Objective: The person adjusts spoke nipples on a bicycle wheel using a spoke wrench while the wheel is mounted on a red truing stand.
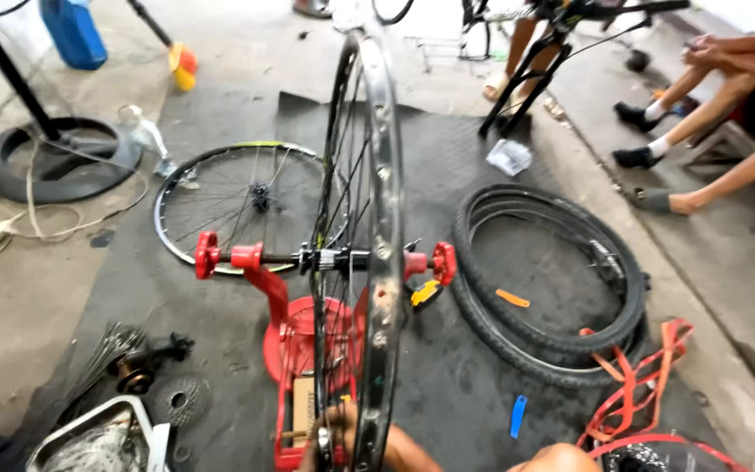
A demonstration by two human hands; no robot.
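Note:
A spoked bicycle wheel (386, 175) stands upright in a red truing stand (277, 315), its axle clamped between the stand's two red arms. I see it edge-on, running from the top of the view down to me. My right hand (334, 437) is at the wheel's near bottom with its fingers closed on the rim and spokes. Its forearm comes in from the lower right, beside my bare knee (561, 459). What else the fingers may hold is hidden. My left hand is out of view.
A second wheel (220, 205) lies flat behind the stand, and black tyres (552, 280) lie to the right with orange (513, 299) and blue (517, 415) tyre levers and red straps (640, 376). Loose spokes (102, 358), a hub (146, 363) and a cassette (176, 402) lie left. People's legs (701, 114) rest far right.

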